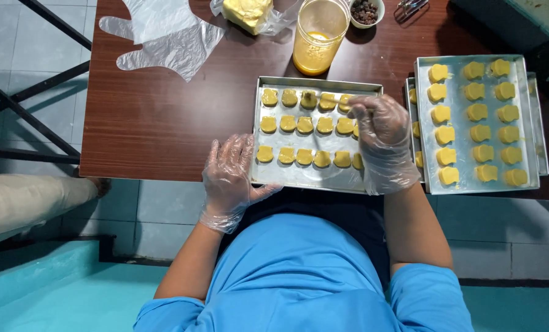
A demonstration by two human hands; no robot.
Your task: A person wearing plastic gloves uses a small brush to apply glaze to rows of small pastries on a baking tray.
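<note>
Fingers of the right hand [382, 132] pinch a brush handle [342, 98] over the near tray [268, 175]; the left hand [228, 172], fingers spread, steadies its edge. Judgement: use light strokes across each dough piece [305, 125], reloading sparingly from the glaze jar [317, 37] beyond. A second tray [526, 123] sits to the right.

A shallow metal baking tray [268, 175] lies flat at frame centre, holding three rows of pale yellow dough pieces [305, 125]; several top-row pieces look glazed darker.
</note>
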